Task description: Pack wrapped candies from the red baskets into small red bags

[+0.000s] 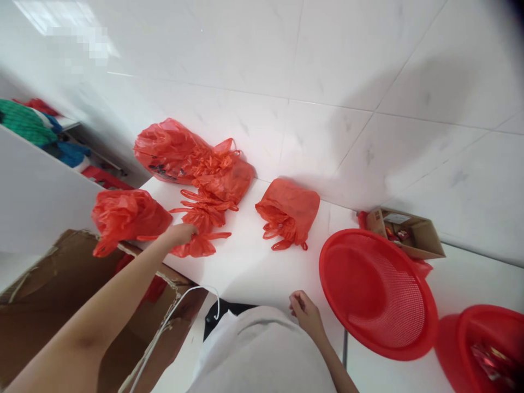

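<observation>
My left hand (184, 233) reaches across to the left of the white table, its fingers closed on a red plastic bag (194, 246). Just beyond it lie tied red bags (204, 213) with their loop handles sticking out. A bulky red bag (131, 215) rests at the table's left end, beside my left forearm. My right hand (305, 311) stays close to my body over the table's front, fingers loosely curled with nothing visible in them. Farther forward, a separate red bag (289, 210) lies near the wall, handles toward me.
A red mesh basket (368, 289) stands on the right, with a small cardboard box (409, 232) behind it. Another red basket (450, 349) holds shiny packets. An open carton (53, 295) sits below the table's left edge, near a white cable (164, 325). A tiled wall (254, 65) backs the table.
</observation>
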### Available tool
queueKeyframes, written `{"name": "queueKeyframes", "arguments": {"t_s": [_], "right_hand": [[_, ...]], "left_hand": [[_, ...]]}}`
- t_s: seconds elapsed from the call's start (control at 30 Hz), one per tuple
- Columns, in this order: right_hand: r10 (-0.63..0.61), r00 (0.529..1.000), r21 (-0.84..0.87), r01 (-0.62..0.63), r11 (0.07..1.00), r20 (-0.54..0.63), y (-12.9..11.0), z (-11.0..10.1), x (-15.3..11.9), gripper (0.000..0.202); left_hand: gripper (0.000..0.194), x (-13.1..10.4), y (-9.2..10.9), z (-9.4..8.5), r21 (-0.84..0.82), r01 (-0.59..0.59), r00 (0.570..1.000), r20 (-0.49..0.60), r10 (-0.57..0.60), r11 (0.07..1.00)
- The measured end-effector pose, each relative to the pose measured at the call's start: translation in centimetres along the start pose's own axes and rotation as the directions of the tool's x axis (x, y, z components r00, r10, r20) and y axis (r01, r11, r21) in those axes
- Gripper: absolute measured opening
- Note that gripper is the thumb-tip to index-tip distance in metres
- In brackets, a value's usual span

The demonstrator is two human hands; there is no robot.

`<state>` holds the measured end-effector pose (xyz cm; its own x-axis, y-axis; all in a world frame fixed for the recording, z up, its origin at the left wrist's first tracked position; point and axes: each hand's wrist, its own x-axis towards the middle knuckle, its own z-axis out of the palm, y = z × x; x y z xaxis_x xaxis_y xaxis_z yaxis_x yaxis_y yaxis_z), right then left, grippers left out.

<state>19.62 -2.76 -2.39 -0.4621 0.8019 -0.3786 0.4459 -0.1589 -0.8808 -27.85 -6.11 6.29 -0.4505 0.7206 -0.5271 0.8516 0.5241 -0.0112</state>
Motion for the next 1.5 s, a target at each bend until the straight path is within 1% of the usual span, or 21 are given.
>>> {"name": "queueKeyframes", "arguments": {"t_s": [0.07, 0.13, 0.23, 0.3, 0.4, 0.47, 0.57, 0.7, 0.8, 0.9, 0.97, 1.03, 1.2, 1.27, 1.37, 1.43, 1.5], "right_hand": [[-0.023, 1.0, -0.037, 0.024, 0.999, 0.014, -0.7, 0.4, 0.6, 0.03], [-0.04, 0.999, -0.067, 0.042, 0.997, 0.026, -1.4, 0.7, 1.1, 0.029], [-0.045, 0.998, -0.102, 0.049, 0.994, 0.04, -2.1, 1.0, 1.6, 0.027], [-0.03, 0.998, -0.129, 0.036, 0.991, 0.048, -2.1, 1.1, 1.8, 0.026], [-0.001, 0.999, -0.161, 0.01, 0.987, 0.052, -1.7, 1.2, 1.9, 0.025], [0.017, 0.998, -0.174, -0.007, 0.985, 0.056, -1.4, 1.2, 1.9, 0.024], [0.04, 0.998, -0.188, -0.029, 0.982, 0.054, -1.5, 1.2, 2.2, 0.024], [0.04, 0.999, -0.188, -0.033, 0.982, 0.033, -2.1, 1.4, 2.5, 0.024], [0.036, 0.999, -0.192, -0.028, 0.981, 0.036, -2.5, 1.5, 2.6, 0.024], [0.043, 0.998, -0.206, -0.031, 0.978, 0.053, -2.7, 1.6, 2.7, 0.024], [0.05, 0.997, -0.211, -0.037, 0.977, 0.059, -2.7, 1.6, 2.7, 0.024], [0.055, 0.997, -0.214, -0.043, 0.976, 0.053, -2.6, 1.6, 2.7, 0.024], [0.059, 0.996, -0.229, -0.043, 0.972, 0.066, -2.6, 1.6, 2.8, 0.024], [0.046, 0.996, -0.235, -0.026, 0.972, 0.08, -2.8, 1.7, 2.9, 0.024], [0.033, 0.996, -0.233, -0.013, 0.972, 0.081, -3.1, 1.7, 3.0, 0.024], [0.036, 0.997, -0.227, -0.019, 0.974, 0.07, -3.1, 1.6, 3.0, 0.024], [0.038, 0.998, -0.22, -0.025, 0.975, 0.059, -2.9, 1.5, 2.9, 0.024]], "left_hand": [[0.028, 0.8, -1.2, 0.1, 0.037, 0.058, 0.995, -0.079, -0.055, 0.998], [0.026, 1.6, -1.8, 0.5, 0.071, 0.078, 0.987, -0.145, -0.067, 0.994], [0.025, 2.7, -2.2, 1.1, 0.113, 0.049, 0.981, -0.194, -0.026, 0.992], [0.03, 3.6, -2.5, 1.1, 0.131, 0.01, 0.977, -0.21, 0.018, 0.991], [0.043, 4.9, -2.8, 0.7, 0.151, -0.045, 0.97, -0.23, 0.079, 0.988], [0.051, 5.9, -3.0, 0.4, 0.16, -0.073, 0.967, -0.231, 0.109, 0.984], [0.058, 7.4, -2.9, 0.4, 0.166, -0.099, 0.972, -0.195, 0.131, 0.981], [0.05, 8.9, -2.6, 0.9, 0.168, -0.083, 0.983, -0.146, 0.108, 0.982], [0.045, 9.6, -2.3, 1.2, 0.159, -0.051, 0.99, -0.121, 0.071, 0.986], [0.043, 9.7, -2.1, 1.6, 0.135, 0.004, 0.995, -0.097, 0.009, 0.991], [0.039, 9.4, -2.1, 1.7, 0.116, 0.048, 0.995, -0.095, -0.037, 0.992], [0.037, 8.9, -2.0, 1.7, 0.098, 0.097, 0.989, -0.123, -0.085, 0.991], [0.043, 7.7, -1.2, 1.5, 0.045, 0.208, 0.952, -0.239, -0.191, 0.977], [0.044, 7.6, -0.7, 1.8, 0.022, 0.205, 0.947, -0.259, -0.192, 0.979], [0.053, 7.5, -0.4, 2.3, -0.017, 0.137, 0.959, -0.25, -0.137, 0.99], [0.058, 7.3, -0.9, 2.5, -0.045, 0.089, 0.965, -0.242, -0.097, 0.995], [0.054, 7.0, -2.1, 2.4, -0.062, 0.067, 0.969, -0.234, -0.08, 0.996]]}}
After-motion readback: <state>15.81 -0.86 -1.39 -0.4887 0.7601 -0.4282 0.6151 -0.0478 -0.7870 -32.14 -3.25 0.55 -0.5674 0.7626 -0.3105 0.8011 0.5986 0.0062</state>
